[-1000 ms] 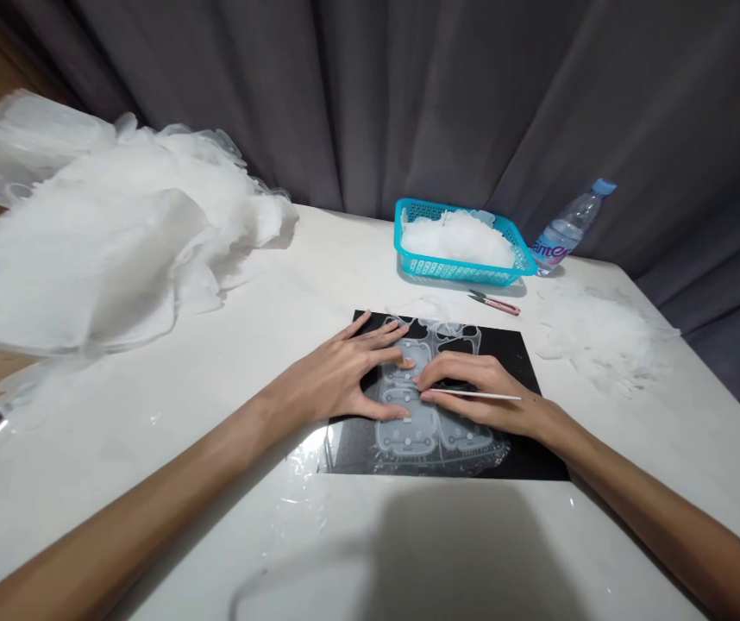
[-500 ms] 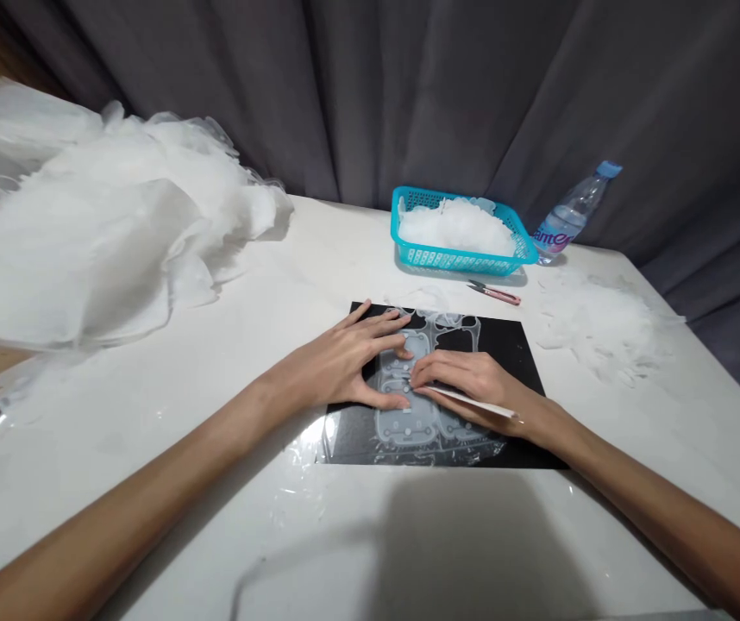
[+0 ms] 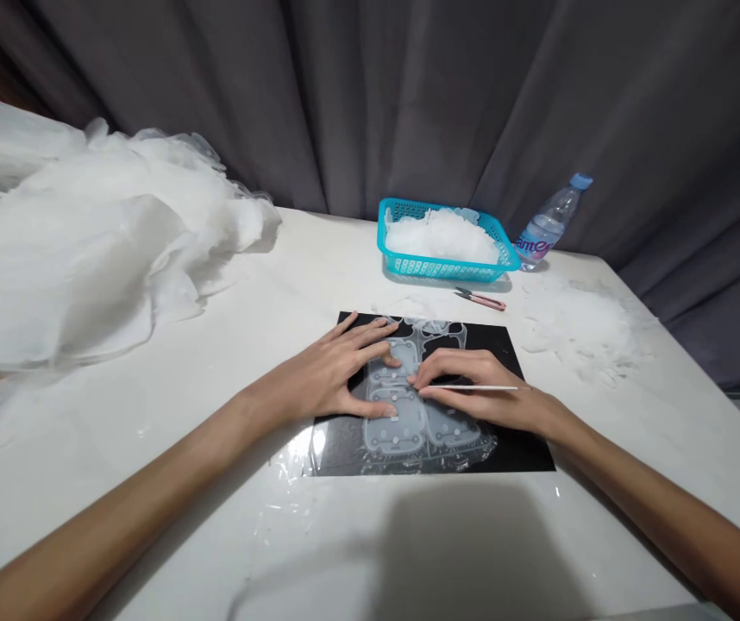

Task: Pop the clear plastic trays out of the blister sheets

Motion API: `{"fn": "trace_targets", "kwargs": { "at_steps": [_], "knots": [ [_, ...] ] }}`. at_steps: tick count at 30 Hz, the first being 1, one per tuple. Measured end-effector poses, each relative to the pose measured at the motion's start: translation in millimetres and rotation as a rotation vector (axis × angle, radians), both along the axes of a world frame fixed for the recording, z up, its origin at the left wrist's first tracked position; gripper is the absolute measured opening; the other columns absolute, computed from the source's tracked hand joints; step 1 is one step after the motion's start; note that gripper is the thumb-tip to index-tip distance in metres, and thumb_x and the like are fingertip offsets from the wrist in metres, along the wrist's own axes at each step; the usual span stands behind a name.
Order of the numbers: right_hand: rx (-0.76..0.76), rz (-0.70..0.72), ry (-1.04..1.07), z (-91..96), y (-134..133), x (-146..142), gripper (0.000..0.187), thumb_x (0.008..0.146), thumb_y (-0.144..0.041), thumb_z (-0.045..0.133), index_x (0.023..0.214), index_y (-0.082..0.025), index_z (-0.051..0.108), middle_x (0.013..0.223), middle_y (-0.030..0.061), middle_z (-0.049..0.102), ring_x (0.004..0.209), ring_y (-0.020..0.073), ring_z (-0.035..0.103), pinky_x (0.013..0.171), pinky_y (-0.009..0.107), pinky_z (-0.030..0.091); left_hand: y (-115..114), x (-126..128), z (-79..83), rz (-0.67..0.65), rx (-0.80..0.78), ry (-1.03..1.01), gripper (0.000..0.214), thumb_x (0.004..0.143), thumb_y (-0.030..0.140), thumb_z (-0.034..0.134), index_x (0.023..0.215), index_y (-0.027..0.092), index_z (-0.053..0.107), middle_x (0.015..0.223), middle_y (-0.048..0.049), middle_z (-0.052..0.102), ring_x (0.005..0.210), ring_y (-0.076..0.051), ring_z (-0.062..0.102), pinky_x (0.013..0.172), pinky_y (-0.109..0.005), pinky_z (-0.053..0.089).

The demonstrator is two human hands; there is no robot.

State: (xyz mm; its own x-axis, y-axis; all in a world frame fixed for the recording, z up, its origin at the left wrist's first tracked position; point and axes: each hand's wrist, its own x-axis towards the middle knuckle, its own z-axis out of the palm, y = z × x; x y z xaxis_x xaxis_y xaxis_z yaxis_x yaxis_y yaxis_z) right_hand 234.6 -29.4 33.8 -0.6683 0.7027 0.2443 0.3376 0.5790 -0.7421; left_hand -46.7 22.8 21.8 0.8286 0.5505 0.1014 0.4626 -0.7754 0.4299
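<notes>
1. Head view, the hands: the left hand [image 3: 337,373] lies flat with fingers spread, pressing down on the clear, thin plastic sheet with pale moulded cut-out shapes [image 3: 409,405]. The right hand [image 3: 473,388] is pinched around a thin white pointed stick [image 3: 473,388], whose tip meets the sheet just beside the left fingertips. The hands are close together, nearly touching.

2. Head view, the work piece: the sheet rests on a black rectangular mat [image 3: 525,431] at the middle of the white table [image 3: 215,414], directly under both hands.

3. Risk at the tip: the stick works close to the left fingers, so a slip on the slick film could jab them or tear a shape.

4. Risk of shifting: the sheet looks light and glossy; if the left hand eases its pressure, it may slide on the mat.

5. Risk from surroundings: loose white scraps [image 3: 577,328] lie right of the mat, and a large heap of white filmy material [image 3: 85,250] sits at the left. A sweeping forearm could drag either onto the mat.

6. Farther back, a turquoise plastic basket [image 3: 441,267], pink-handled snips [image 3: 479,299] and a clear water bottle [image 3: 548,224] stand well apart from the hands and pose little hazard.
</notes>
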Motion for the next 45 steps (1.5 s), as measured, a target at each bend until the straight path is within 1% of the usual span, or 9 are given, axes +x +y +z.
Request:
{"fn": "trace_targets", "kwargs": {
  "at_steps": [11, 18, 21, 26, 31, 34, 37, 42, 45],
  "knots": [
    [0.050, 0.028, -0.006, -3.4, -3, -5, 0.012, 0.107, -0.025, 0.057, 0.112, -0.020, 0.068, 0.113, 0.0075, 0.074, 0.106, 0.0188, 0.072, 0.095, 0.032, 0.058, -1, -2, -3.5, 0.023, -0.046, 0.008, 0.066, 0.086, 0.079, 0.065, 0.127, 0.027, 0.068, 0.172, -0.0076, 0.036, 0.159, -0.033, 0.031, 0.133, -0.053, 0.009],
    [0.602, -0.002, -0.230, -29.3, 1, -17, 0.022, 0.108, -0.025, 0.052, 0.125, -0.017, 0.064, 0.118, 0.0130, 0.072, 0.106, 0.0237, 0.069, 0.093, 0.039, 0.058, -2, -3, -5.2, 0.079, -0.172, -0.032, 0.071, 0.085, 0.075, 0.070, 0.137, 0.029, 0.060, 0.172, -0.0069, 0.035, 0.161, -0.034, 0.025, 0.133, -0.053, 0.012],
    [0.693, 0.006, -0.284, -37.4, 4, -25, 0.023, 0.109, -0.025, 0.051, 0.124, -0.016, 0.065, 0.115, 0.0140, 0.074, 0.103, 0.0253, 0.069, 0.092, 0.040, 0.057, -2, -3, -5.2, 0.088, -0.190, -0.037, 0.101, 0.084, 0.075, 0.071, 0.164, 0.027, 0.030, 0.173, -0.0121, 0.032, 0.162, -0.035, 0.022, 0.133, -0.053, 0.013],
    [0.374, -0.251, -0.117, -29.4, 29, -23, 0.026, 0.110, -0.023, 0.043, 0.107, -0.016, 0.068, 0.104, 0.0121, 0.075, 0.097, 0.0232, 0.069, 0.092, 0.038, 0.054, 0, -2, -4.0, 0.000, -0.199, 0.083, 0.116, 0.094, 0.074, 0.057, 0.169, 0.022, -0.013, 0.178, -0.0159, 0.000, 0.164, -0.035, 0.003, 0.133, -0.054, 0.004],
    [0.102, -0.550, 0.025, -6.6, 61, -6, 0.024, 0.104, -0.028, 0.050, 0.098, -0.016, 0.070, 0.101, 0.0085, 0.075, 0.096, 0.0228, 0.069, 0.089, 0.035, 0.051, -1, -6, -5.4, 0.045, -0.185, 0.107, 0.115, 0.093, 0.076, 0.058, 0.170, 0.020, -0.008, 0.178, -0.0165, -0.001, 0.164, -0.040, 0.003, 0.132, -0.053, 0.015],
    [0.016, -0.465, 0.063, 9.1, 55, -7, 0.023, 0.102, -0.030, 0.054, 0.099, -0.017, 0.072, 0.103, 0.0072, 0.076, 0.098, 0.0217, 0.069, 0.090, 0.033, 0.050, -7, -6, 1.0, 0.132, -0.172, -0.013, 0.110, 0.086, 0.074, 0.068, 0.168, 0.022, 0.016, 0.175, -0.0187, 0.022, 0.159, -0.042, 0.026, 0.125, -0.050, 0.032],
    [-0.028, -0.415, 0.088, 21.9, 39, -15, 0.021, 0.101, -0.029, 0.057, 0.102, -0.017, 0.074, 0.104, 0.0069, 0.076, 0.097, 0.0204, 0.069, 0.088, 0.032, 0.051, -14, -1, 14.0, 0.334, -0.189, -0.209, 0.071, 0.088, 0.072, 0.068, 0.134, 0.019, 0.055, 0.132, -0.0150, 0.065, 0.121, -0.033, 0.063, 0.102, -0.045, 0.051],
    [-0.112, -0.280, 0.122, 30.3, 11, -24, 0.021, 0.101, -0.027, 0.059, 0.109, -0.018, 0.076, 0.100, 0.0058, 0.076, 0.090, 0.0185, 0.069, 0.082, 0.030, 0.053, -20, 15, 19.6, 0.543, -0.905, -0.380, 0.078, 0.098, 0.082, 0.028, 0.083, 0.015, 0.065, 0.071, -0.0079, 0.069, 0.065, -0.021, 0.066, 0.062, -0.035, 0.052],
    [-0.305, 0.051, 0.048, 36.5, -1, -23, 0.029, 0.101, -0.027, 0.063, 0.128, -0.023, 0.073, 0.097, 0.0026, 0.074, 0.082, 0.0153, 0.066, 0.074, 0.026, 0.053, -20, 19, 8.7, 0.549, -1.080, -0.502, 0.066, 0.090, 0.079, 0.056, 0.086, 0.014, 0.068, 0.077, -0.0108, 0.074, 0.073, -0.024, 0.072, 0.070, -0.037, 0.058]
  ]
}}
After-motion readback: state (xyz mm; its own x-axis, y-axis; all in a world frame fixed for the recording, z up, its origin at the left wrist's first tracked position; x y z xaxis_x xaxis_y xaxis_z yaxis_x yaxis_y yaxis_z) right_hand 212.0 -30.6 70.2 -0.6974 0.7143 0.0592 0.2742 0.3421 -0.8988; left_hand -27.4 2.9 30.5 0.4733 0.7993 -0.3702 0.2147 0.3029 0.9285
